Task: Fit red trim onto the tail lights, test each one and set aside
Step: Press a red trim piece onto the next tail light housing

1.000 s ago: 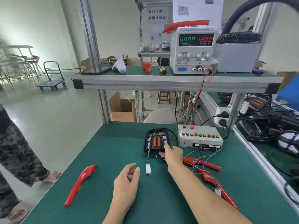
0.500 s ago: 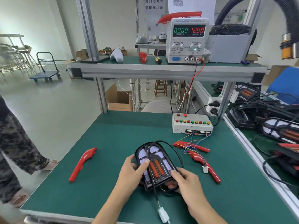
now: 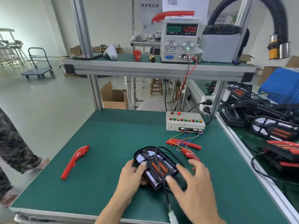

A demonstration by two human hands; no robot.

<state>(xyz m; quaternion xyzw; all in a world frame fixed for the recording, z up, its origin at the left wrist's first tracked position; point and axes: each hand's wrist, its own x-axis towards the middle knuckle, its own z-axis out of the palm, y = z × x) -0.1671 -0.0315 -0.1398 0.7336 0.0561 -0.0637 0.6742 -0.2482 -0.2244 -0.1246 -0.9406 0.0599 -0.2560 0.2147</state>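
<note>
A black tail light point(image 3: 154, 165) with two orange strips lies on the green mat near the front edge. My left hand point(image 3: 131, 177) grips its left side, thumb on top. Beside it, my right hand point(image 3: 192, 183) hovers with fingers spread and blurred, over the light's right edge. The light's black cable runs toward me and ends in a white plug point(image 3: 172, 215). One red trim piece point(image 3: 74, 161) lies alone to the left. Two more red trim pieces point(image 3: 183, 143) lie to the right under coloured wires.
A test box with coloured buttons point(image 3: 185, 121) stands behind the work spot, wired to a power supply point(image 3: 180, 38) on the shelf. More tail lights point(image 3: 275, 131) and cables fill the right bench. A person's legs point(image 3: 14, 149) stand at the left.
The tail light came from the back of the mat to the front. My left hand took hold of it. My right hand has just let go and lifted to the right.
</note>
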